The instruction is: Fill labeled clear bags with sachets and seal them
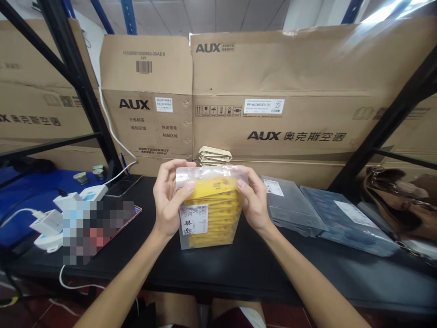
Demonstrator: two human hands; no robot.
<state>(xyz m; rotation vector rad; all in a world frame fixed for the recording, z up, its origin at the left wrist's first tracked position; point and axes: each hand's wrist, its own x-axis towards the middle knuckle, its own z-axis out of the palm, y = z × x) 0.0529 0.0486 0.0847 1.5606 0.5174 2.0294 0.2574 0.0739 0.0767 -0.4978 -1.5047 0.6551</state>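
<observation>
Both hands hold up a clear plastic bag [184, 241] over the black table, gripping its top corners. My left hand [167, 200] pinches the left corner, thumb in front and fingers behind. At the right corner my right hand [254, 196] grips the same way. Inside the bag is a stack of yellow packets [218, 218] with dark print, layered one over another. A white printed label [194, 219] is on the lower left of the bag's front. Just behind the bag, a small stack of cream-coloured folded packets [214, 156] shows above its top edge.
Two flat plastic packages with white labels, a grey one [293, 207] and a bluish one [348, 223], lie to the right. A brown bag [389, 200] sits beyond them. At left are a white power strip [51, 239] with cables and a blurred-out phone [109, 232]. Cardboard [307, 91] walls the back.
</observation>
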